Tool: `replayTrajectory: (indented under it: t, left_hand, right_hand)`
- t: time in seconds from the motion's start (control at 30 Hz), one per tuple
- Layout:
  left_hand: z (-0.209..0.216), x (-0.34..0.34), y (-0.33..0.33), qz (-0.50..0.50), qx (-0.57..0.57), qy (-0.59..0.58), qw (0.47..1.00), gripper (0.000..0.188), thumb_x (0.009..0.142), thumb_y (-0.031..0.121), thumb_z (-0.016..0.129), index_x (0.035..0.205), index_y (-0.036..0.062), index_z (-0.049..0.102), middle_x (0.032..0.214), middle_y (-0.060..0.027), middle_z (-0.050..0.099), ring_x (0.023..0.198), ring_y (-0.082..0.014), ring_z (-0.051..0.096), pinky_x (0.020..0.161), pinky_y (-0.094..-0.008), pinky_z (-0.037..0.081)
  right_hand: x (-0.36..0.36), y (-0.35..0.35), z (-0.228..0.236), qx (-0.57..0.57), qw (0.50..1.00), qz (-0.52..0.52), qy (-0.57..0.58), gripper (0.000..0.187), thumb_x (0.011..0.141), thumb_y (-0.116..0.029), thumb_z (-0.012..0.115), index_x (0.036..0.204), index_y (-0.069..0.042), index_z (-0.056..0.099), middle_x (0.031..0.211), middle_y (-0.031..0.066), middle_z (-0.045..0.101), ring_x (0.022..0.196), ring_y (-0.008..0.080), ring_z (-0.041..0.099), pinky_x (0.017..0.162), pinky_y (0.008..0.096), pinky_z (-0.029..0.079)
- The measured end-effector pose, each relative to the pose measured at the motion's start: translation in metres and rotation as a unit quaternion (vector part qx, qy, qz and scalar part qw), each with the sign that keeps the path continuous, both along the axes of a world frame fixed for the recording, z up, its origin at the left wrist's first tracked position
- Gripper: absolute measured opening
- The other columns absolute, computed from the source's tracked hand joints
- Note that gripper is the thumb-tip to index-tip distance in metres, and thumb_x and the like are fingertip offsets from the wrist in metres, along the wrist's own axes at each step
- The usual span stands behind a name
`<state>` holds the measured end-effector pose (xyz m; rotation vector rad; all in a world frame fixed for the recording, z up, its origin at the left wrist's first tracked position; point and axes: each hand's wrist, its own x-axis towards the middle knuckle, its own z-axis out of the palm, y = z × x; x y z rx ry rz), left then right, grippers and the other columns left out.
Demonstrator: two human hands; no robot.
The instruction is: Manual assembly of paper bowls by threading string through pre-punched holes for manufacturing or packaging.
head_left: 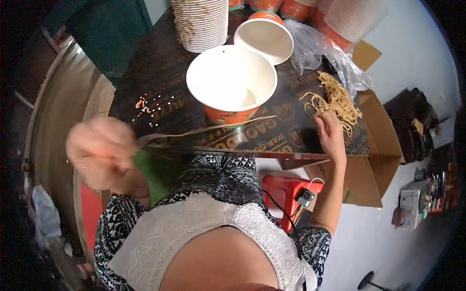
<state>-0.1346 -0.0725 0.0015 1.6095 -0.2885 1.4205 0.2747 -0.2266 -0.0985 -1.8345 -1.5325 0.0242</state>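
My left hand, smeared by motion, is closed off the table's front left edge. A tan string runs from it rightward across the table, passing in front of a paper bucket. This bucket stands upright, white inside and orange outside, and neither hand touches it. My right hand is at the front right of the table with its fingers curled together, by a tangled pile of tan string. Whatever those fingers hold, if anything, is hidden.
Behind stands a tall bucket stack; another bucket lies tilted. More stacked buckets and clear plastic bags are at the back right. Small beads lie scattered left. A cardboard box and red stool stand below.
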Motion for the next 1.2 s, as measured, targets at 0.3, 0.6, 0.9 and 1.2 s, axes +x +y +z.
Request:
replayTrajectory:
  t: [0.3,0.6,0.9,1.2]
  left_hand:
    - [-0.028,0.094,-0.026,0.009,-0.023,0.213,0.977,0.012,0.077,-0.004,0.073,0.087,0.0029,0.072,0.100,-0.0030,0.053,0.070,-0.0034,0.044,0.062,-0.0183,0.034]
    - [-0.047,0.102,-0.035,0.049,-0.077,0.192,0.977,0.013,0.081,-0.006,0.069,0.090,0.0044,0.069,0.091,0.0024,0.054,0.068,-0.0009,0.041,0.059,-0.0168,0.032]
    - [-0.056,0.095,-0.032,0.084,-0.092,0.208,0.970,0.015,0.082,-0.006,0.069,0.082,0.0041,0.058,0.087,0.0003,0.053,0.066,-0.0030,0.042,0.057,-0.0180,0.034]
    - [-0.043,0.085,0.017,0.260,0.062,0.140,0.953,0.009,0.085,-0.001,0.066,0.086,0.0032,0.058,0.087,-0.0062,0.061,0.080,-0.0153,0.056,0.077,-0.0274,0.043]
  right_hand:
    - [-0.174,0.012,0.048,0.188,0.744,0.275,0.579,0.042,0.100,-0.033,0.051,0.124,0.001,0.046,0.129,0.0184,0.051,0.121,0.0304,0.053,0.104,0.0444,0.041]
    - [-0.183,0.012,0.040,0.118,0.747,0.222,0.615,0.016,0.099,-0.014,0.058,0.104,0.000,0.060,0.077,-0.0059,0.055,0.062,-0.0001,0.042,0.053,0.0165,0.031]
    - [-0.189,0.019,0.028,0.155,0.829,0.132,0.520,0.004,0.091,-0.002,0.066,0.092,0.002,0.065,0.071,-0.0105,0.050,0.061,-0.0025,0.037,0.054,0.0148,0.029]
    - [-0.183,0.037,0.011,0.213,0.927,0.028,0.308,0.008,0.085,0.004,0.066,0.081,-0.001,0.060,0.057,-0.0087,0.043,0.052,-0.0013,0.036,0.048,0.0167,0.030]
